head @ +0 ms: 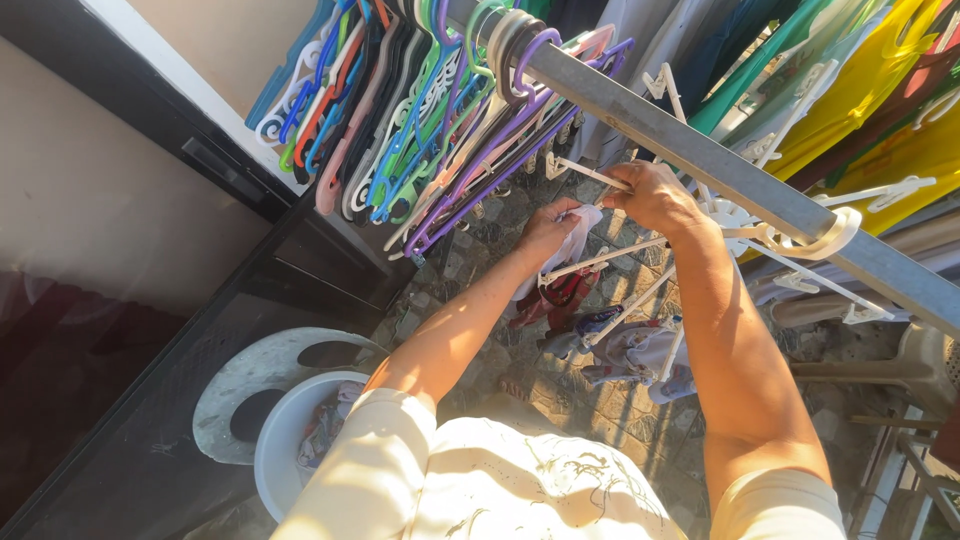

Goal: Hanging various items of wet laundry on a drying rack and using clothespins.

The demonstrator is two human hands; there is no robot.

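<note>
While my left hand (548, 228) pinches a small white cloth (578, 232) shut in its fingers, my right hand (655, 196) closes on a thin white plastic arm of the clip hanger (600, 261). It hangs under the long grey metal rail (700, 160). I think the cloth is soft, light and floppy, so its top edge is best to hold. Many bright plastic hangers (420, 110) crowd the rail.

Bunched plastic hangers (440, 110) crowd the metal rail (700, 160) on the left; clip-hanger arms (620, 255) and hanging clothes (860, 80) block the right — open paving (560, 400) below.
</note>
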